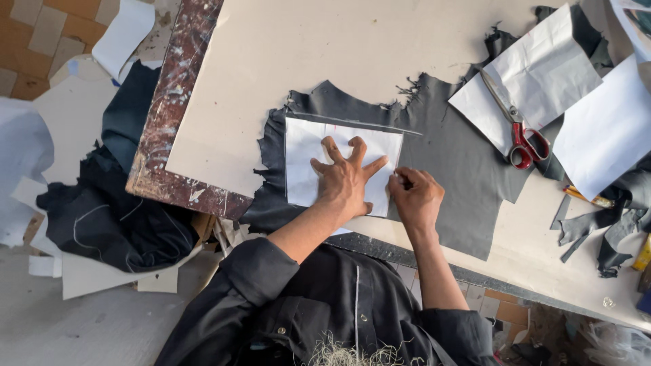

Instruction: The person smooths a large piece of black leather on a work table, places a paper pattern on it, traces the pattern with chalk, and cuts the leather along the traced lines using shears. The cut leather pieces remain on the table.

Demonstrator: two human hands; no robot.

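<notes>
The left hand presses flat, fingers spread wide, on a white paper pattern. The right hand is closed at the pattern's right edge; what it pinches I cannot tell. Under the pattern lies a dark grey leather piece on the beige worktable, with red-handled scissors near.

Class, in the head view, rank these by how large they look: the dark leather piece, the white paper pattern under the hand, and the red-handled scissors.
1. Dark leather piece
2. White paper pattern, pressed flat by the left hand
3. Red-handled scissors

All lie on one table, so nearness hardly skews this.
</notes>
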